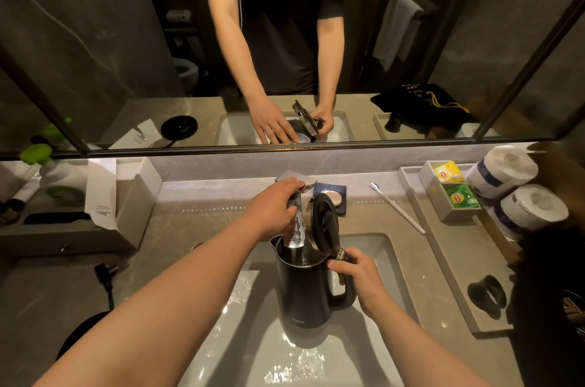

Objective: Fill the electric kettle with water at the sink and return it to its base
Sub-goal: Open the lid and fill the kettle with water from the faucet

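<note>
A black electric kettle stands upright in the white sink, its lid flipped open. My right hand grips the kettle's handle. My left hand rests on the chrome faucet, fingers wrapped over its lever. The spout reaches over the kettle's mouth and a thin stream of water runs into it. The kettle's round black base lies on the counter at the lower left, partly hidden by my left forearm.
A black plug and cord lie left of the sink. A grey tray on the right holds tea bags, toilet rolls and a black ring. A toothbrush and a soap dish sit behind the sink. The mirror hangs above.
</note>
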A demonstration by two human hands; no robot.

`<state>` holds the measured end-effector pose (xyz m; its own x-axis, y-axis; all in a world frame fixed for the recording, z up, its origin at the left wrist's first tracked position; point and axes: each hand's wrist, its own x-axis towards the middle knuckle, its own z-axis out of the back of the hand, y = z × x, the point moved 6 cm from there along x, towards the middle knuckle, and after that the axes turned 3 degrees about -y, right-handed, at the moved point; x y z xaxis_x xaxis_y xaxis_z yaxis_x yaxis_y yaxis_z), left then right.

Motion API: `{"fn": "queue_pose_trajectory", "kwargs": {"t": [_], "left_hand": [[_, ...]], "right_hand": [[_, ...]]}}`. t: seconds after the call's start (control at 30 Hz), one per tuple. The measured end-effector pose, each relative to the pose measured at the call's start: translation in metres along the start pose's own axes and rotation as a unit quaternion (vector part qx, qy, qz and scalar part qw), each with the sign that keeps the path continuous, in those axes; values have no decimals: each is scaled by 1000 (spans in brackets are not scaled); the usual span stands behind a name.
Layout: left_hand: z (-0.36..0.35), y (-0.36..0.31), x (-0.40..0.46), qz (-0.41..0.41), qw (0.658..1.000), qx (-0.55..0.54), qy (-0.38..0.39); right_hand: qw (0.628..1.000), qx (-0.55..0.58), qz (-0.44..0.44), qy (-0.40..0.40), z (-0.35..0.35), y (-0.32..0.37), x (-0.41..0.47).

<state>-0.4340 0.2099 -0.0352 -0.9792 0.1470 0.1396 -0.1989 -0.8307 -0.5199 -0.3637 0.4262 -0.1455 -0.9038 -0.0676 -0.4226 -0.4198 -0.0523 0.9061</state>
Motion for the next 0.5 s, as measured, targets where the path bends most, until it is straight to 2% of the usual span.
{"fn": "queue_pose_trajectory", "kwargs": {"t": [0.5], "left_hand": [[-4, 3, 0, 3, 1000, -6, 0]], "right_hand": [[1000, -11, 2, 1, 0, 1, -2]]}}
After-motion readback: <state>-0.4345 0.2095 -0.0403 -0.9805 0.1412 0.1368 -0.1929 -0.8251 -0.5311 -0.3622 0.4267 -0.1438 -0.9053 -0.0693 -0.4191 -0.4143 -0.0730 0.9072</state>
